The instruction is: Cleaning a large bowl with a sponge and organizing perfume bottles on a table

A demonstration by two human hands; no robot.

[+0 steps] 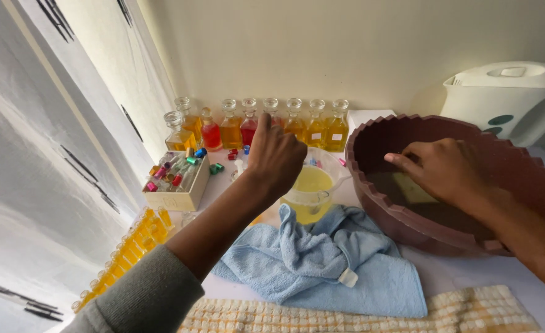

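brown basin [371,132] at right holds my right hand [442,169], fingers spread, empty; my left hand [275,157] hangs curled over the jug [312,194] at centre, grip hidden.

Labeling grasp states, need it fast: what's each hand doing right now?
Left hand: fingers curled, raised over the clear jug of yellow liquid; any held item cannot be told.
Right hand: inside the brown basin, fingers loosely bent, nothing visibly held.
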